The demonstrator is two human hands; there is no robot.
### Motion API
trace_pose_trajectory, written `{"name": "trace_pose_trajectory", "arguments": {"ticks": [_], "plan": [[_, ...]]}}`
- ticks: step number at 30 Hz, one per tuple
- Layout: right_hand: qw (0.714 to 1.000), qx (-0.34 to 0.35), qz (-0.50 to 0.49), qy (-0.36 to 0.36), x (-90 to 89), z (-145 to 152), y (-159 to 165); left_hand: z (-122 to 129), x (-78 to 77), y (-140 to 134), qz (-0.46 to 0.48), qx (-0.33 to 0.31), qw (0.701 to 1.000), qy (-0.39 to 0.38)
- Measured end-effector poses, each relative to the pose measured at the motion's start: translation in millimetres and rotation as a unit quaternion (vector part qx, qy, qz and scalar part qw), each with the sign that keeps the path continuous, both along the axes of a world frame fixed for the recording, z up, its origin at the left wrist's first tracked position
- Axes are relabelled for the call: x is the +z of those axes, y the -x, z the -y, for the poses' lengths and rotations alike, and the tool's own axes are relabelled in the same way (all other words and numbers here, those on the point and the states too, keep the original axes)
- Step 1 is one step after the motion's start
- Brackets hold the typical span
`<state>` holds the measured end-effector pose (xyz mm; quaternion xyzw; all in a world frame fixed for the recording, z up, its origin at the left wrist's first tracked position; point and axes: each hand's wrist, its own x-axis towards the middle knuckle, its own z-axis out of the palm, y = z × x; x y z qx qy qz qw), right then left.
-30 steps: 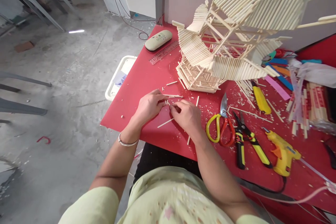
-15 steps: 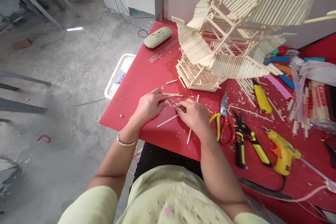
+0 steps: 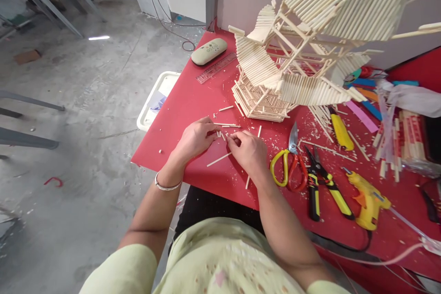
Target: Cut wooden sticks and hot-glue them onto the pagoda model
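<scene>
My left hand (image 3: 195, 138) rests on the red table with its fingers curled, thumb and index fingertips beside several short cut pieces of wooden stick (image 3: 223, 137). Facing it from the other side, my right hand (image 3: 251, 150) is closed in a pinch at the same pieces. Whatever lies between the fingertips of either hand is too small to make out. A longer thin stick (image 3: 219, 159) runs out from beneath my right fingers, and another stick (image 3: 259, 131) passes under that hand. Two sticks (image 3: 225, 125) lie just beyond my left fingertips.
Behind my hands stands a tiered stick model (image 3: 262, 96). To the right lie red-and-yellow-handled scissors (image 3: 292, 142), wire pliers (image 3: 319, 174), a yellow glue gun (image 3: 368, 197) and a yellow cutter (image 3: 341, 131). A glasses case (image 3: 209, 51) and clear ruler (image 3: 216, 69) are at the back left.
My right hand has shifted slightly, its fingertips drawing closer to the short pieces. The left hand stays almost in place. The whole view has moved a little.
</scene>
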<state>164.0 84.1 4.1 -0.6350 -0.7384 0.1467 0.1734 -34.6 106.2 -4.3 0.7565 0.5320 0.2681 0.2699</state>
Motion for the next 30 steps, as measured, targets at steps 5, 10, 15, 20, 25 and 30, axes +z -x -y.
{"name": "trace_pose_trajectory", "arguments": {"ticks": [5, 10, 15, 20, 25, 30], "plan": [[0.999, 0.019, -0.037, -0.017, 3.5, 1.4, -0.3, -1.0, -0.4, 2.4, 0.022, 0.008, 1.0, 0.003], [0.999, 0.039, -0.009, -0.008, 0.5, 2.7, 4.1, -2.0, -2.7, 1.9, 0.026, 0.015, 1.0, 0.0], [0.999, 0.029, 0.011, -0.017, -3.4, 3.4, 7.1, -1.0, -3.1, 0.6, 0.015, -0.001, 1.0, -0.004], [1.0, 0.024, -0.003, -0.013, -2.5, 3.6, 8.0, -1.6, -3.9, 0.8, 0.018, -0.004, 1.0, -0.008], [1.0, 0.026, -0.003, -0.007, -2.3, 4.6, 9.4, -1.3, -3.8, 1.9, 0.019, -0.014, 1.0, -0.002], [0.999, 0.04, -0.015, 0.007, -2.5, 6.0, 9.3, 0.0, -1.5, 3.5, 0.026, -0.016, 0.999, 0.012]]}}
